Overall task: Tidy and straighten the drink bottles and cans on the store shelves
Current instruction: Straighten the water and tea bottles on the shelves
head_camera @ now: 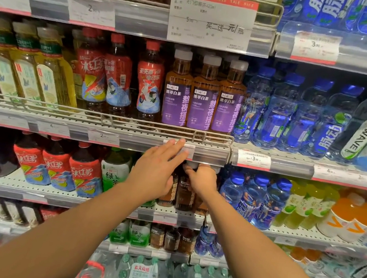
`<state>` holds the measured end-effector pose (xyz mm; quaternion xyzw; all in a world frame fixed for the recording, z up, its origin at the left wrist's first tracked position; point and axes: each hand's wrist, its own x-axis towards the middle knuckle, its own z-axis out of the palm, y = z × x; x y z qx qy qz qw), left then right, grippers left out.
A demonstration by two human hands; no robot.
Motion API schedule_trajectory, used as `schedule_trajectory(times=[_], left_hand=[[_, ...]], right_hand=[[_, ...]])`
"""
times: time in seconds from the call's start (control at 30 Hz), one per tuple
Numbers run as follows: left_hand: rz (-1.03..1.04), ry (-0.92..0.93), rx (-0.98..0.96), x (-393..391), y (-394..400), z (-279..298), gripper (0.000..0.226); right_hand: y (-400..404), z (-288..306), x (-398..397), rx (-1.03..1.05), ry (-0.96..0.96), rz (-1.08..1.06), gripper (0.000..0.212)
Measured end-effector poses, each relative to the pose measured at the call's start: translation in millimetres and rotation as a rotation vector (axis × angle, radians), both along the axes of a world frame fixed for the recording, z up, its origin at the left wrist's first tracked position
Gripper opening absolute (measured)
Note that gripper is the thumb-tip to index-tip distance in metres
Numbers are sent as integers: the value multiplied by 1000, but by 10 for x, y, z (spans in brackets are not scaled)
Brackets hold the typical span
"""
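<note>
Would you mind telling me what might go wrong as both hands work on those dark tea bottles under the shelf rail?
1. The right hand grips a dark tea bottle near its cap; pulling it could topple the tightly packed neighbours.
2. The left hand reaches in with its fingers across the price rail, so it might knock a price tag loose.
3. The blue sports drink bottles stand close beside, so they could be bumped.

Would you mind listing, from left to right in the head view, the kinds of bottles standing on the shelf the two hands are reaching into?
Red-labelled tea bottles → green tea bottle → left hand → dark brown bottles, the right hand gripping one near its cap → blue bottles → yellow-green bottles → orange bottles.
</note>
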<state>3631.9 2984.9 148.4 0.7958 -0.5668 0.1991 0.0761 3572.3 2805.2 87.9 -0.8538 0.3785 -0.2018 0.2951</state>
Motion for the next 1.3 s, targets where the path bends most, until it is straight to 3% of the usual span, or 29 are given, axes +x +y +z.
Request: schedule_trajectory(times=[0.2,0.37,0.6,0.7,0.83,0.93,1.03,1.17,1.3], left_hand=[[-1,-7,0,7,-15,-18,82],[-2,-14,-13,21,-28,-39,83],[-41,39,-8,56,-9,-10,77],[-144,128,-76,103,81,-70,63],[-175,138,-356,13,262,-450,32],[75,350,-334,-81,177,-689,26],[295,667,-335,-63,-48,-663,38],[459,990,-438,29,-413,-637,60],[523,1187,-518,179,-649,-760,36]], right_hand=[[-174,-181,75,6,-53,55,76],[-56,-74,4,48,-64,60,47],[154,-83,-189,-4,-103,21,49],[192,-109,-335,20,-127,39,54],[175,-156,-609,24,-181,117,64],[143,-269,-847,88,-205,128,46],[153,-396,-1075,148,-197,120,31],[106,-421,-1168,116,-163,112,39],[3,-324,-1073,113,-166,52,54]])
